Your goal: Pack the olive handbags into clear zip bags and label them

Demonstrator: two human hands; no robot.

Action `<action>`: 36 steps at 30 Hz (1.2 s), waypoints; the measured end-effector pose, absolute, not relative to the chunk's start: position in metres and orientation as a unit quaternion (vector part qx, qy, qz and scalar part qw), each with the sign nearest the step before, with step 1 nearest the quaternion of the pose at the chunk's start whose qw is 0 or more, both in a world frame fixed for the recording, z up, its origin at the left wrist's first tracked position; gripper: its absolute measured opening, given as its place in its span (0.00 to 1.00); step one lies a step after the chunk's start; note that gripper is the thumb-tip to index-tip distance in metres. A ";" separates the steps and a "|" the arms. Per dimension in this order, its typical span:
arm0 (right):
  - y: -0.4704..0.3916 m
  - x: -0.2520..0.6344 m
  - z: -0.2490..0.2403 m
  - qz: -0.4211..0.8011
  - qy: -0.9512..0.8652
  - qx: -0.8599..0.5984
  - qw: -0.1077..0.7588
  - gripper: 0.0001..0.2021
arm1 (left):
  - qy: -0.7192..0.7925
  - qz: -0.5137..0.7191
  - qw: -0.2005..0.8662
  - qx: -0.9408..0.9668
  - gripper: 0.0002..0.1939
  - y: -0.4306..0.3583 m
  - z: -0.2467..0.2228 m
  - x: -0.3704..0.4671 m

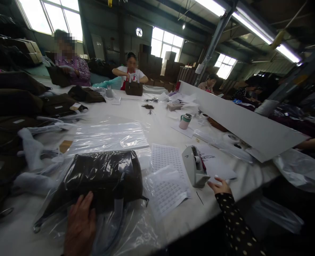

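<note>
A dark olive bag point(106, 176) lies in front of me inside a clear plastic sleeve, with a strap and a metal clip showing near its lower corners. My left hand point(80, 224) rests flat on the bag's near side, fingers stretched out over the plastic. To the right stands a pale grey tape dispenser point(191, 167). My right hand point(220, 186), below a dotted sleeve, is at the dispenser's cutter end with fingers apart; whether tape touches them is too small to tell. Sheets of printed labels point(169, 174) lie between bag and dispenser, partly under a clear bag.
Stacked clear plastic bags point(109, 137) lie beyond the bag. More dark bags point(13, 101) with white-wrapped handles pile up on the left. A lidded cup point(185, 121) stands farther back. A white board point(237, 119) edges the table's right side. Several people work around.
</note>
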State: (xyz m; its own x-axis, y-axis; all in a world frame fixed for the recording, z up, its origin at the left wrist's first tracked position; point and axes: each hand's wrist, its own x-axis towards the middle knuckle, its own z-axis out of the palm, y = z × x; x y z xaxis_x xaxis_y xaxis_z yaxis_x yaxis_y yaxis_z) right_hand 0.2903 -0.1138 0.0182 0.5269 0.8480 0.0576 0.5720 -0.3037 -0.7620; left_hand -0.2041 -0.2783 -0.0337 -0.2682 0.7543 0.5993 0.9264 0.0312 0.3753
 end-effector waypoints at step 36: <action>-0.142 -0.168 0.117 -0.055 -0.924 -0.344 -0.155 0.31 | -0.721 -0.466 0.005 -0.514 0.36 -0.295 -0.033 -0.197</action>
State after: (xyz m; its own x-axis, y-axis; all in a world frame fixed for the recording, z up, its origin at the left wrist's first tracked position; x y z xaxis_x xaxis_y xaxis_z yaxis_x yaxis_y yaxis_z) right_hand -0.1683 -0.1419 0.1172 -0.7149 0.6539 -0.2478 0.6197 0.7566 0.2086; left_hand -0.1968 -0.2948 -0.0331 -0.4726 0.7357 0.4852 0.7443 0.0383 0.6668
